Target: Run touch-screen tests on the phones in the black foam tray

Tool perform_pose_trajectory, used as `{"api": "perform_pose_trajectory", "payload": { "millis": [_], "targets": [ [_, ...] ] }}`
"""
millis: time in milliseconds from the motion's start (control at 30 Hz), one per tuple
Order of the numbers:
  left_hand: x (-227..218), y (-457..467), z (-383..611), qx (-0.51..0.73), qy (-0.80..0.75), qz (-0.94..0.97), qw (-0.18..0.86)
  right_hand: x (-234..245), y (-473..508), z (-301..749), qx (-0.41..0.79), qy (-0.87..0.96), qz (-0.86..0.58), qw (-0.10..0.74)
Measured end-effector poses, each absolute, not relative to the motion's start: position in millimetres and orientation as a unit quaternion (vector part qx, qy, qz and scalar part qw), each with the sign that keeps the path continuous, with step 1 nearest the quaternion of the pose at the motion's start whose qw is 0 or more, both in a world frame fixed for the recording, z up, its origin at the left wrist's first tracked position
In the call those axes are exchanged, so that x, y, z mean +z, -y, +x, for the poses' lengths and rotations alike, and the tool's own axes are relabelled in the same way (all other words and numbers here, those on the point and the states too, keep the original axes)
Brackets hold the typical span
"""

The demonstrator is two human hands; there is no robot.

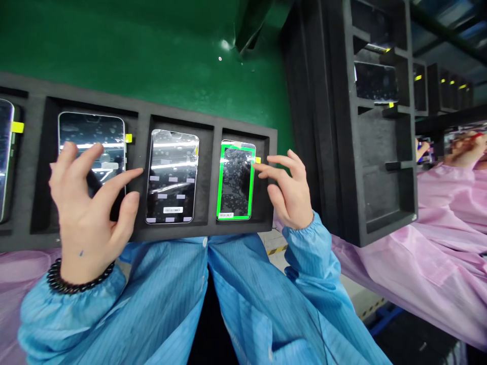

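Observation:
A black foam tray (140, 126) with compartments lies before me, each visible compartment holding a smartphone. My left hand (89, 203) hovers over the left smartphone (91, 129), fingers spread and holding nothing; it hides the lower part of that phone. The middle smartphone (173, 162) shows a dark screen with small pale blocks and a barcode label. At the right end lies a smartphone with a green-bordered screen (236, 180). My right hand (291, 190) is beside its right edge, near a yellow tab (257, 160), fingers apart; whether a fingertip touches the phone I cannot tell.
Another smartphone (5, 152) is cut off at the left edge. Stacked black foam trays (359, 167) stand on the right, some compartments holding phones. The green table surface (152, 50) lies behind my tray. A co-worker's pink sleeve (437, 187) and hand show far right.

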State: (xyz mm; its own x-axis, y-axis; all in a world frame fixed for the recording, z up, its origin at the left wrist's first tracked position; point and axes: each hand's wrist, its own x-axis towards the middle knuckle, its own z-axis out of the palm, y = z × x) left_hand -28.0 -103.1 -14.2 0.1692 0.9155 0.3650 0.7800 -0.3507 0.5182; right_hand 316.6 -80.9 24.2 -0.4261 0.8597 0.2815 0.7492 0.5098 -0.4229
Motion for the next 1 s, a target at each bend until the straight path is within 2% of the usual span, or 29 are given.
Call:
{"api": "perform_pose_trajectory", "payload": {
  "millis": [200,367,633,867,1000],
  "targets": [
    [-15.6,102.9,-30.0,0.316,-0.556,0.762,0.100,16.4,119.7,299.5,0.203,0.903,-0.322,0.201],
    [-16.2,103.4,-32.7,0.314,-0.559,0.762,0.096,5.3,125.6,285.0,0.216,0.916,-0.280,0.190],
    [-15.6,102.5,-30.8,0.309,-0.559,0.764,0.091,29.2,121.8,319.7,0.196,0.896,-0.346,0.198],
    [-16.5,102.4,-32.5,0.309,-0.555,0.767,0.088,33.2,135.7,334.5,0.189,0.914,-0.328,0.148],
    [-16.4,102.7,-33.0,0.310,-0.548,0.773,0.080,35.0,135.6,335.6,0.149,0.906,-0.359,0.170]
  ]
}}
